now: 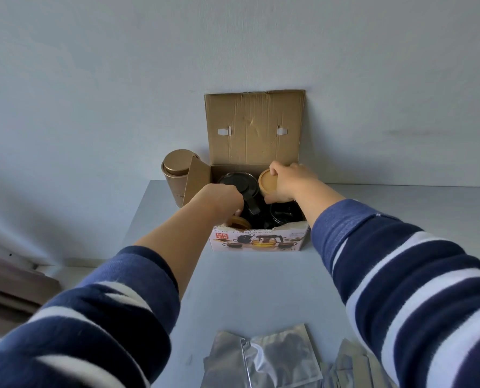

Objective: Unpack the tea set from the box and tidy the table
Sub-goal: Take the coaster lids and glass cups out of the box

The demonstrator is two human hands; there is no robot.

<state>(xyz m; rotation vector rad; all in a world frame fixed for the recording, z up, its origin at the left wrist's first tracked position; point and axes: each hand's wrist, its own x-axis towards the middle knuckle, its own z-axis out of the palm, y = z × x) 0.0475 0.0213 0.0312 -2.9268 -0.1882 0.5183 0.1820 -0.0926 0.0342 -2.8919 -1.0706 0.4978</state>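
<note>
My right hand (286,182) grips a round wooden coaster (267,182) at its rim, lifted just above the open box (257,242); my left hand (219,201) reaches down inside, fingers curled at a second wooden coaster (239,222), though I cannot tell if it has closed on it. The rest of the tea set sits in the box at the tabletop's (250,289) far end: a dark-lidded teapot (237,182) and a dark cup (285,212) (glass, I suspect). Risk: my left wrist lies against the teapot handle, so pulling out carelessly could tip it. The gold tin (176,177) stands just beside the box flap, near the edge, and could get knocked.
</note>
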